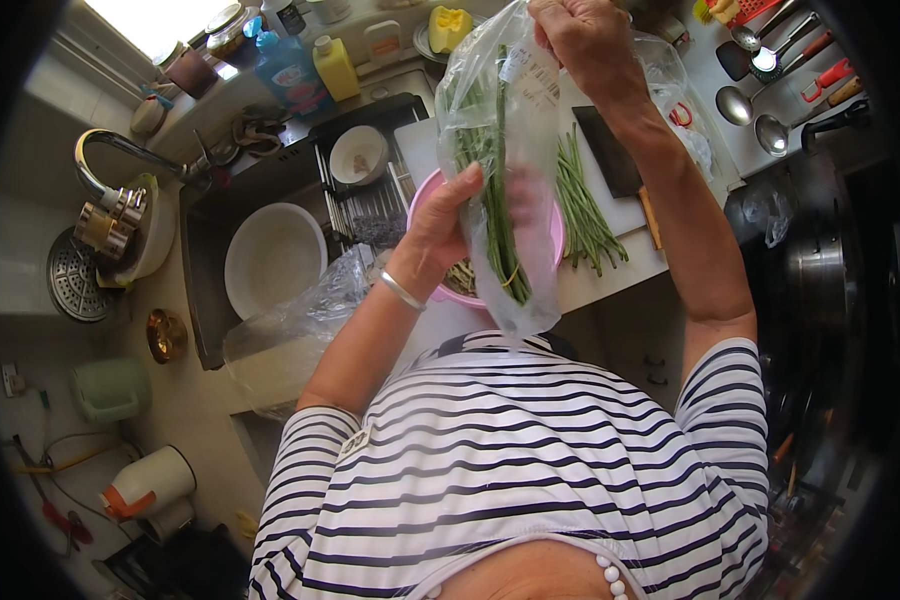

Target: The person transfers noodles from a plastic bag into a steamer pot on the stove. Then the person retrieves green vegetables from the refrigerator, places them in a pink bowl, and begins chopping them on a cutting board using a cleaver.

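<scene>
My right hand (581,45) is closed on the top of a clear plastic bag (536,277), which hangs upright in front of me. Inside the bag is a bundle of long green beans (499,225) with a yellow tie near its lower end. My left hand (446,221) grips the bag's left side around the beans. Behind the bag, partly hidden, stands a pink basin (426,189) holding short pieces. More long green beans (581,202) lie loose on a white cutting board (621,206), beside a cleaver with a dark blade (607,150) and wooden handle.
At the left, a sink (202,262) holds a white basin (276,259) and a drying rack with a white bowl (358,154). A faucet (131,146) arches beside it. Crumpled plastic (292,330) lies near my left forearm. Ladles (733,105) lie at the upper right.
</scene>
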`<state>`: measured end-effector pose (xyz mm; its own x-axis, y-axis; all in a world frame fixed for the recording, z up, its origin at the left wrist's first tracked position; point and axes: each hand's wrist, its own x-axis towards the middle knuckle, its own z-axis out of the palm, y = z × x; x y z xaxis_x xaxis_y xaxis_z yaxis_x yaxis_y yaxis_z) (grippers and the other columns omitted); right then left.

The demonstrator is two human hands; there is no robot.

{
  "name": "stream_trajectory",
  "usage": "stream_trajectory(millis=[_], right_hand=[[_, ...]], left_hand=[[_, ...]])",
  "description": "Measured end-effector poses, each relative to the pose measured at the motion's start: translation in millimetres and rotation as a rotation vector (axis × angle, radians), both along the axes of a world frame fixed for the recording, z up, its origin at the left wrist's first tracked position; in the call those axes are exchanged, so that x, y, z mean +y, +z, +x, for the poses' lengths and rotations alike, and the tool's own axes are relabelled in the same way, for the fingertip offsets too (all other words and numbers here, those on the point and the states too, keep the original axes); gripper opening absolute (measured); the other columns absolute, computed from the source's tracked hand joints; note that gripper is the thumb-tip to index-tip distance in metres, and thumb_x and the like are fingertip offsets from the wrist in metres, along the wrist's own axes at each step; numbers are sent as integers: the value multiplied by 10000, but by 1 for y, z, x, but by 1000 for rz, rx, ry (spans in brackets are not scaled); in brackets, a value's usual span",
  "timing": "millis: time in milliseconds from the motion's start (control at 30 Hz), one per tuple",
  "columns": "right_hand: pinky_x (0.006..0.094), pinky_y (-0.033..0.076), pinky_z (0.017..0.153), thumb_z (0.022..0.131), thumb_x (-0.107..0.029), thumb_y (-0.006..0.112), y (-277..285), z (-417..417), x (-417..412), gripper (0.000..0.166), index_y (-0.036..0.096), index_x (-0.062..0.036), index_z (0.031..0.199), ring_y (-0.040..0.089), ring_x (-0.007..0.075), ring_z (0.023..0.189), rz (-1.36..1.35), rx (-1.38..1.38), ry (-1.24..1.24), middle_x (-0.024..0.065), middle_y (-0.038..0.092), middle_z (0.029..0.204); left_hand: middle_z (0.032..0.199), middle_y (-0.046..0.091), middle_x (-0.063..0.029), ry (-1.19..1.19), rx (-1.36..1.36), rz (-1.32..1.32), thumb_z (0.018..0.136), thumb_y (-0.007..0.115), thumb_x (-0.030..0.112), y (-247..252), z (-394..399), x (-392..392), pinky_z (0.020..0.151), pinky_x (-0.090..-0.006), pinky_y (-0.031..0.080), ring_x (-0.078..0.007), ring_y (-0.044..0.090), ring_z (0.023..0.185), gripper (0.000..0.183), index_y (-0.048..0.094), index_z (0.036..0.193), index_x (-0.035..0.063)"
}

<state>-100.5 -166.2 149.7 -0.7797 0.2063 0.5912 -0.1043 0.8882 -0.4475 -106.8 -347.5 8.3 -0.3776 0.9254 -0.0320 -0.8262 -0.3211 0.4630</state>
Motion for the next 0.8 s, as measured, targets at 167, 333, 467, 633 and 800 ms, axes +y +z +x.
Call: stream_trajectory(millis=[167,333,467,633,800], right_hand=[[367,468,577,802,-141,525,-11,5,-3,128,575,-25,820,574,241,566,-75,83,-52,134,581,676],[272,449,506,810,-186,589,-18,36,-30,182,618,-12,855,541,187,480,104,412,112,85,593,614],[389,489,622,782,-216,593,-38,62,-51,200,621,-18,781,611,340,647,15,-395,6,176,605,653],[355,491,647,772,-169,612,-67,57,-47,219,612,6,903,628,283,685,-301,-405,134,161,632,738],[273,489,690,757,-168,666,-71,65,-70,340,569,19,1024,626,179,736,-298,-422,153,109,647,833]], left_hand=[[959,607,-139,105,89,-215,827,601,253,3,-2,4,808,-378,501,-231,608,849,425,514,1124,-39],[1061,582,-148,118,7,-104,873,539,336,0,-3,3,868,-397,480,-249,591,950,477,483,1175,-28],[1156,539,-140,111,-8,31,857,472,497,1,-3,4,926,-426,436,-265,543,1051,623,433,1237,5],[1168,530,-145,16,-130,326,844,361,613,0,-5,6,924,-424,427,-263,532,1062,730,420,1250,9],[1191,502,-187,129,-92,97,860,167,657,14,-2,1,972,-410,372,-306,498,1100,816,339,1313,0]])
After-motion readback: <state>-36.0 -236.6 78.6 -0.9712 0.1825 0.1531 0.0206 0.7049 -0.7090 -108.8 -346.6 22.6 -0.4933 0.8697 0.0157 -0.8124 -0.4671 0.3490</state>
